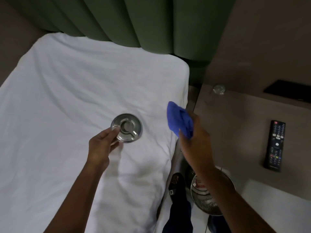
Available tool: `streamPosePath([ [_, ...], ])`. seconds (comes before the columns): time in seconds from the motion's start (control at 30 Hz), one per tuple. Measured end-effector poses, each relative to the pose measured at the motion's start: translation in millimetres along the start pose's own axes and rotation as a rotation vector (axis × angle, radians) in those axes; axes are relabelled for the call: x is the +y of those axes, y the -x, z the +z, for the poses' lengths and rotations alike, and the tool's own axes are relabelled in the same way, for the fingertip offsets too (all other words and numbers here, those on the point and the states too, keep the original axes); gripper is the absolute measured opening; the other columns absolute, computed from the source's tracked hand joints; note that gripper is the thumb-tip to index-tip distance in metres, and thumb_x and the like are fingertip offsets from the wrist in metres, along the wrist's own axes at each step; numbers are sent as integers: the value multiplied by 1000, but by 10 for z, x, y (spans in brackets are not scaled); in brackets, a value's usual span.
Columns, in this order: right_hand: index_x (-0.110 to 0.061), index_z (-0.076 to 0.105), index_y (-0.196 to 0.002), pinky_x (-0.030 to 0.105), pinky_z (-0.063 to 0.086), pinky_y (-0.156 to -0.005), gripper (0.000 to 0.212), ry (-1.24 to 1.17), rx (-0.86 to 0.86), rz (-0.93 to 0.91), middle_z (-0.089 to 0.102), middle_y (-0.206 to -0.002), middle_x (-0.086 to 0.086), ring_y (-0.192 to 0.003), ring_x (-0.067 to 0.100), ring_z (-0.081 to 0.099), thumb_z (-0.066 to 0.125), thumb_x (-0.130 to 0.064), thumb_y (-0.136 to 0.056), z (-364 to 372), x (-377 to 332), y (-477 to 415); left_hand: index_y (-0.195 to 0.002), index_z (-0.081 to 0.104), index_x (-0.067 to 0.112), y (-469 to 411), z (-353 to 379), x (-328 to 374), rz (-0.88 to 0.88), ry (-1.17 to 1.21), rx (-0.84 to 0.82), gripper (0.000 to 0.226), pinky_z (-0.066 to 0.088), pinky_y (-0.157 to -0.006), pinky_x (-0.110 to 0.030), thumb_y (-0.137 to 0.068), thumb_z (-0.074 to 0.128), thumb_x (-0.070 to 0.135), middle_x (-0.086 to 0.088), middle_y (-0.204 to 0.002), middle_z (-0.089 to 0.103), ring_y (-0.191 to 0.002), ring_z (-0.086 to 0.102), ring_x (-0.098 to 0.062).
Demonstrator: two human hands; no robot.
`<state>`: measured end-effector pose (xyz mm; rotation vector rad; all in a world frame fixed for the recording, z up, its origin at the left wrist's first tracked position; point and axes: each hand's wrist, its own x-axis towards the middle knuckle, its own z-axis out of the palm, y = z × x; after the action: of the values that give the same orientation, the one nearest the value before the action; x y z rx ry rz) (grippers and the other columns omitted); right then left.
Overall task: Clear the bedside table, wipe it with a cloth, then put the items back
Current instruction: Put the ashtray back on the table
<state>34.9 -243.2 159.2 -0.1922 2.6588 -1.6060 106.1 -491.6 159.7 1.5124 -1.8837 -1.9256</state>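
Observation:
A round steel ashtray [128, 127] rests on the white bed sheet [67, 98], and my left hand [102, 147] pinches its left rim. Over the bed's right edge, my right hand [196, 137] grips a bunched blue cloth [179, 122]. The brown bedside table [235, 132] lies to the right. On it are a black remote control [275, 146] near the front right and a clear glass [218, 89] at the back left.
A green padded headboard [134, 22] rises behind the bed. A steel waste bin [207, 194] with rubbish inside stands on the floor between bed and table, beside my foot [176, 184]. A dark slot [289, 89] sits in the wall panel above the table.

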Motion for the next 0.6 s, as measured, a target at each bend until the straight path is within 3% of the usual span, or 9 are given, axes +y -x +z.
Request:
streamPosePath([
  [0.07,-14,42,-140,18,41,-100,58,63,-129,-38,55,-134,4,-123,19,53,59,0,-86,120,-99,26,-104,75,15,181,157,-13,47,9,-63,21,58,-70,-23,-84,74,21,-3,-94,78,-86,72,-15],
  [0.13,-18,34,-143,35,35,-113,67,80,-239,-48,38,-151,3,-141,23,33,57,4,-85,217,-157,64,-107,74,15,366,368,-42,91,12,-107,23,59,-76,-29,-85,72,20,-6,-100,78,-91,72,-18],
  [0.27,-18,38,-142,40,19,-119,63,168,-276,-60,31,-154,0,-146,22,17,45,5,-84,204,-125,135,-115,71,10,591,872,-129,128,115,-204,26,60,-80,-27,-91,62,12,-10,-105,77,-93,73,-18],
  [0.37,-17,47,-137,43,17,-117,60,217,-262,-116,40,-149,1,-143,25,24,44,4,-81,29,61,218,-115,71,7,647,1264,-143,-50,303,-190,27,61,-75,-25,-92,56,5,-11,-105,77,-90,73,-19],
  [0.47,-19,52,-133,46,22,-115,56,341,-270,-140,45,-145,-1,-141,26,30,60,-1,-80,-282,430,339,-108,73,7,686,1623,-180,-210,399,-206,21,57,-76,-29,-92,61,13,-8,-96,76,-81,69,-19],
  [0.53,-19,50,-134,51,26,-114,52,358,-255,-58,43,-146,0,-141,27,29,56,-10,-84,-474,634,389,-105,73,11,711,1787,-243,-245,382,-213,17,51,-69,-24,-92,62,12,-4,-88,70,-74,60,-14],
  [0.6,-19,44,-138,52,23,-116,53,319,-244,117,35,-151,1,-143,27,24,38,-21,-85,-654,795,370,-111,70,7,785,1971,-363,-272,311,-228,22,51,-65,-21,-91,63,10,-7,-92,69,-74,60,-13],
])
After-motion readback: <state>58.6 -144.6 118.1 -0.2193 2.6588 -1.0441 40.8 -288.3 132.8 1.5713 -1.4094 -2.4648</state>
